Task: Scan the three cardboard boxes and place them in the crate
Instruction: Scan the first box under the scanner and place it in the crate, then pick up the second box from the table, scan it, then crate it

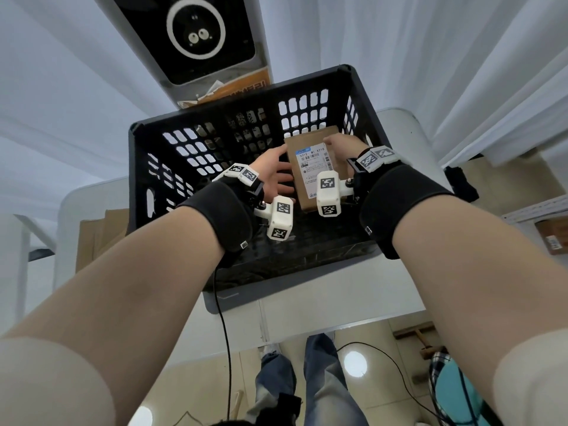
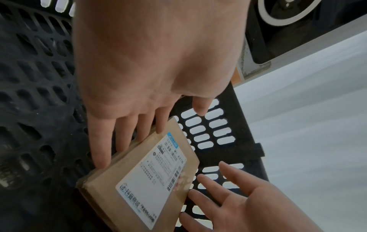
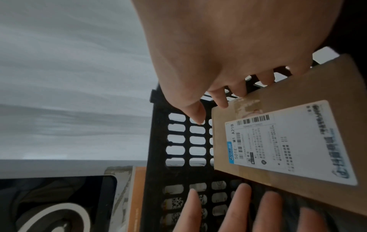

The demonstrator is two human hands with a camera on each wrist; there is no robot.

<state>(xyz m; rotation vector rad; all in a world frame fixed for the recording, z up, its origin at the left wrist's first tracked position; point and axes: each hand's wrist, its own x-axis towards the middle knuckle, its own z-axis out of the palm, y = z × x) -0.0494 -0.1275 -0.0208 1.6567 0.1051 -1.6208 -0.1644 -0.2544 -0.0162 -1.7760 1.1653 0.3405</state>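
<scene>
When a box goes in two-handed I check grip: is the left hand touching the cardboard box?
Touching. The left wrist view shows the left hand laying straight fingertips against the long side of the cardboard box, no gap visible.

head: overhead, looking down | wrists: close (opposite sides) | shared: box (image 1: 310, 167), crate (image 1: 140, 186)

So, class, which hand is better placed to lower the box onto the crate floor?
Probably the left hand: straight fingers line the cardboard box's edge, open crate beside; the right hand sits between box and wall.
</scene>
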